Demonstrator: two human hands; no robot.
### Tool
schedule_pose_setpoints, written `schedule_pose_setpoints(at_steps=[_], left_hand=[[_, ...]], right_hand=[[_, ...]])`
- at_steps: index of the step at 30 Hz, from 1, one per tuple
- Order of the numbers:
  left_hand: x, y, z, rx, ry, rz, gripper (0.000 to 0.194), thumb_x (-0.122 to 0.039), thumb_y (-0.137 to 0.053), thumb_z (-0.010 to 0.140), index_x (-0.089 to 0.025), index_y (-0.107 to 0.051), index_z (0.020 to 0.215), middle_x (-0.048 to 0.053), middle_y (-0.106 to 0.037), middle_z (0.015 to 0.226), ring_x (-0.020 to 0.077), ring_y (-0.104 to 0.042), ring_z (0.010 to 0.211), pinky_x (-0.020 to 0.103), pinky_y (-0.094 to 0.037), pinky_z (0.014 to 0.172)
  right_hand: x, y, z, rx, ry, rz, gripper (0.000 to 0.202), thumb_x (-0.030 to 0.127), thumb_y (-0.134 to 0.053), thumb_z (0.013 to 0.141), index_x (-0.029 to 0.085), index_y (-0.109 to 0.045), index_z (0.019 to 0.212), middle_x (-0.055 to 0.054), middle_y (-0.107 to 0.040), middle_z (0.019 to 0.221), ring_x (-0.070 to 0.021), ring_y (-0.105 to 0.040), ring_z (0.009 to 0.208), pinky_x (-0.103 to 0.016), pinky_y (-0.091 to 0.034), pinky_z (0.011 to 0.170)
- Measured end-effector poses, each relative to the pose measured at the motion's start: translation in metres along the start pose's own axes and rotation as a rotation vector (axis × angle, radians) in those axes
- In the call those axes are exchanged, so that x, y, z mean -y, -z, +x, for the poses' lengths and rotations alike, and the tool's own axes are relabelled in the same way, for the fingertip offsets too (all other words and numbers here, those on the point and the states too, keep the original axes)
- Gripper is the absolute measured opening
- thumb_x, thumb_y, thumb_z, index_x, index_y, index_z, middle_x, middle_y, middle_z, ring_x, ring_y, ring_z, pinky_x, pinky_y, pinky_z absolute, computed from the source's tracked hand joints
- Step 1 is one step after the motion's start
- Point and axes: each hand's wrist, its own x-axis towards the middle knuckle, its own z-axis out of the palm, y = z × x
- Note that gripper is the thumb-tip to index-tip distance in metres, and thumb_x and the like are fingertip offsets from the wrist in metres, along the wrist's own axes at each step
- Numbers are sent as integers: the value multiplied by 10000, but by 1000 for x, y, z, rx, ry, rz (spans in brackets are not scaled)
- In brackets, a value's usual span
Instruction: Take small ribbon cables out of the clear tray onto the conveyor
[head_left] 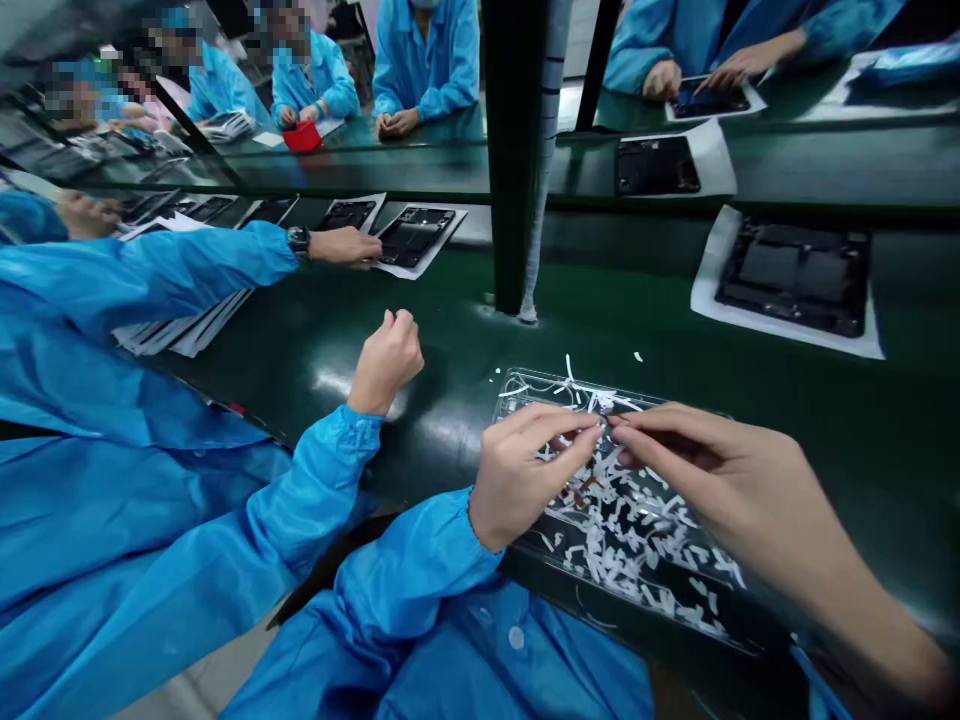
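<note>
My left hand [517, 470] and my right hand [712, 460] meet over a clear plastic tray [555, 378], each with thumb and forefinger pinched together. A tiny, thin, dark piece [607, 420] shows between their fingertips; it is too small to make out its kind. Scattered through the tray lie many small white strips [607, 530], with a few orange-brown bits [587, 490] among them just under my left hand. Part of the tray is hidden behind both hands.
A co-worker's closed hand [388, 362] rests at my left; their other hand [345, 246] touches an opened tablet [415, 238] on white paper. A dark post [510, 160] stands ahead. Another opened tablet [795, 275] lies at the right. Several people work across the bench.
</note>
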Motion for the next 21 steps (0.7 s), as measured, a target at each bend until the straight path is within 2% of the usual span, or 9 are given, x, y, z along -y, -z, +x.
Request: schedule_pose_setpoints(at_steps=[6, 9, 12, 14, 17, 19, 21], left_hand=[[1, -6, -1, -37, -130, 185, 86, -148, -692, 926, -152, -752, 986, 46, -781, 944, 124, -723, 754, 250, -646, 726], [3, -7, -1, -18, -131, 266, 78, -134, -655, 921, -145, -726, 953, 45, -764, 914, 130, -713, 753, 254, -630, 710], [6, -4, -3, 47, -42, 259, 68, -130, -637, 892, -147, -702, 901, 31, -728, 862, 130, -683, 732, 263, -610, 703], [8, 0, -4, 152, 74, 181, 91, -99, -637, 856, -150, -705, 888, 18, -707, 837, 119, -665, 722, 246, -597, 688], [9, 6, -2, 300, 244, -23, 220, -92, -664, 842, -158, -734, 1040, 31, -728, 942, 109, -680, 772, 199, -583, 646], [8, 7, 2, 307, 281, -114, 232, -128, -680, 867, -164, -743, 1087, 41, -738, 974, 109, -686, 792, 188, -576, 630], [8, 7, 6, 267, 273, -124, 132, -142, -683, 886, -166, -764, 988, 28, -738, 892, 106, -677, 766, 189, -569, 625]], right_hand=[[-3, -11, -5, 18, -16, -26, 243, 439, -645, 955, 261, -799, 1015, -28, -787, 962, -196, -742, 806, -304, -573, 686], [-4, -15, -5, 21, 0, -59, 228, 421, -622, 969, 261, -781, 1003, -23, -781, 971, -194, -733, 830, -304, -559, 699], [-6, -12, -3, 36, -21, -85, 235, 435, -610, 968, 252, -758, 977, -22, -767, 928, -190, -713, 803, -301, -536, 682], [-7, -6, -1, 63, -65, -93, 262, 467, -605, 959, 246, -745, 954, -26, -756, 898, -192, -698, 773, -302, -524, 659], [-9, 3, 2, 147, -123, -70, 318, 531, -607, 940, 252, -755, 976, -37, -760, 924, -202, -696, 782, -304, -526, 652], [-10, 5, 4, 205, -156, -34, 354, 566, -616, 925, 260, -770, 1017, -41, -769, 949, -208, -699, 792, -308, -533, 659], [-12, 6, 6, 234, -196, 5, 380, 590, -633, 908, 265, -781, 1037, -40, -776, 943, -212, -703, 784, -317, -541, 672]])
